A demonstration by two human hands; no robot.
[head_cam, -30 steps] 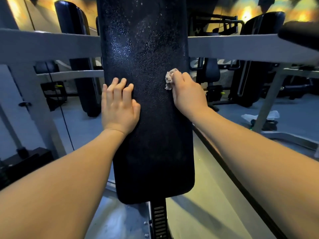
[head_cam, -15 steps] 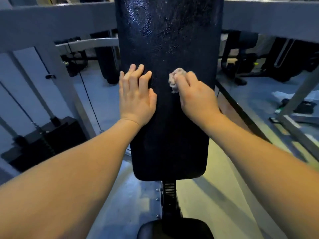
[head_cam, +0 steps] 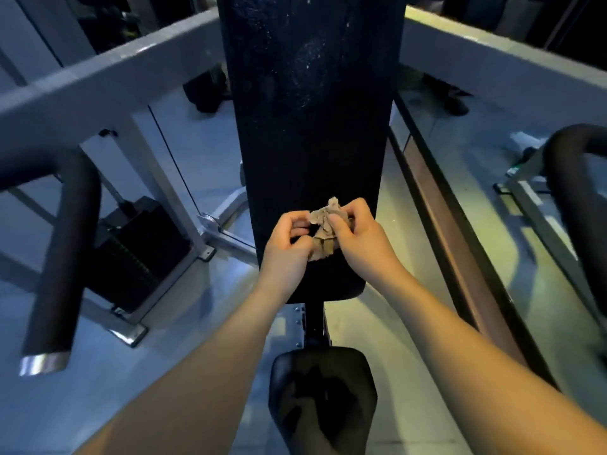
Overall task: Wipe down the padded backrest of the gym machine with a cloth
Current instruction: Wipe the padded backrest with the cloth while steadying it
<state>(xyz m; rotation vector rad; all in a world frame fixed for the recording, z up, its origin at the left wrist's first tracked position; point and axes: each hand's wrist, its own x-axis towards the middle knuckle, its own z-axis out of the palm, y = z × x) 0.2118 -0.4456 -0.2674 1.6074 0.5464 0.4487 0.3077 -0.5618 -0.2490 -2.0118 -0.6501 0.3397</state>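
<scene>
Grey gym floor (head_cam: 210,152) spreads under a black handle (head_cam: 62,244) at my left. My left hand (head_cam: 289,247) and right hand (head_cam: 358,238) both pinch the crumpled cloth (head_cam: 326,226) against the lower backrest (head_cam: 312,126), above the seat (head_cam: 322,395); another handle (head_cam: 578,178) curves at right.

We're in a gym: black weight stack (head_cam: 138,254) on a grey machine frame (head_cam: 108,77), padded backrest (head_cam: 312,126), seat (head_cam: 322,399), curved handles (head_cam: 62,251).
</scene>
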